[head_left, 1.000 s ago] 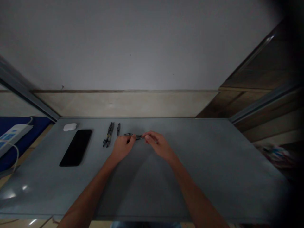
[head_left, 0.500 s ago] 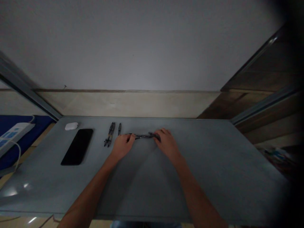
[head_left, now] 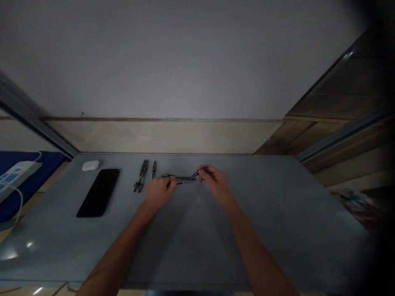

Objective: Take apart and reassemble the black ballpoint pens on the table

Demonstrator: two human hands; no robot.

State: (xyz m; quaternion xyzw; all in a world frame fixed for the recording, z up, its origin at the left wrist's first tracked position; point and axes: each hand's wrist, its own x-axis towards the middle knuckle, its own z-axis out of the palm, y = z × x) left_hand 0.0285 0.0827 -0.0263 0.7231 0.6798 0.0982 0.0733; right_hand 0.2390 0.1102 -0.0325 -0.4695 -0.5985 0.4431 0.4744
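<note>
Dark pens (head_left: pixel 183 178) lie crosswise on the grey table between my hands. My left hand (head_left: pixel 158 192) is closed at their left end, its thumb and fingers pinching a pen whose tip shows past the thumb. In my right hand (head_left: pixel 216 183) a thin dark pen (head_left: pixel 195 174) is held between thumb and fingertips, tilted, its low end close to the other pens. Just beyond my left hand lies a single pen (head_left: pixel 154 169). To its left is a small bundle of pens (head_left: pixel 141 176), side by side.
A black phone (head_left: pixel 99 193) lies on the left of the grey table (head_left: pixel 277 222), with a white earbud case (head_left: pixel 90 165) behind it. Off the left edge is a white power strip (head_left: pixel 18 174) with a cable. A wall (head_left: pixel 173 135) rises behind the table.
My right hand has raised and tilted a pen, its fingers now pinching rather than lying over the pens. My left hand has barely moved. The view has shifted slightly.
</note>
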